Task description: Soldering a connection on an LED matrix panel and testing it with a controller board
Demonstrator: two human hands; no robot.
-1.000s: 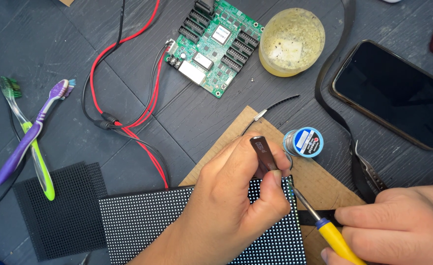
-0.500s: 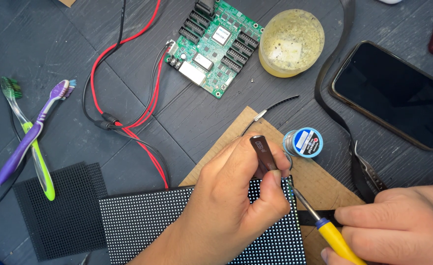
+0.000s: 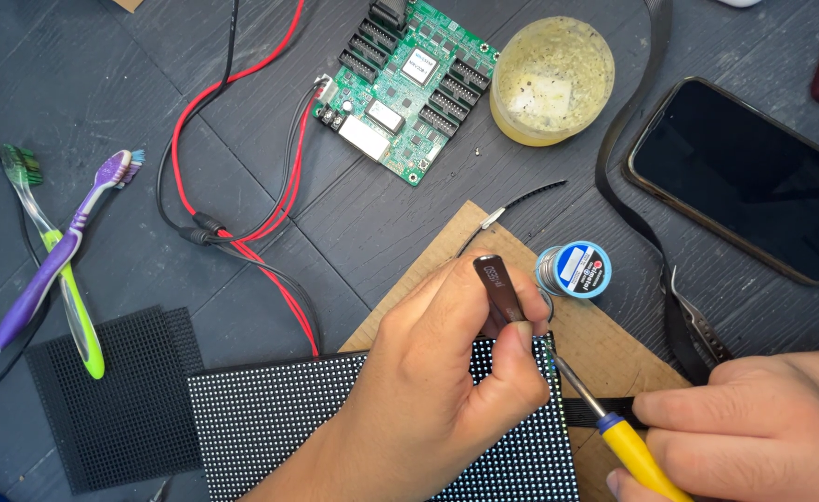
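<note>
My left hand (image 3: 432, 390) pinches dark tweezers (image 3: 497, 290) between thumb and fingers, their tips down at the right edge of a black LED matrix panel (image 3: 270, 409). In my right hand (image 3: 753, 423) I grip the yellow handle of a soldering iron (image 3: 614, 432); its metal tip points up-left to the same spot beside my left thumb. The panel lies partly on a sheet of brown cardboard (image 3: 604, 349). A small blue-capped spool of solder wire (image 3: 574, 270) stands on the cardboard just above the two tools.
A green circuit board (image 3: 409, 84) with red and black wires (image 3: 242, 195) lies at the top, a tub of yellowish flux (image 3: 550, 79) beside it. A phone (image 3: 753, 177) lies right, two toothbrushes (image 3: 52, 265) left, a black mesh piece (image 3: 117, 395) lower left, metal tweezers (image 3: 702, 325) near my right wrist.
</note>
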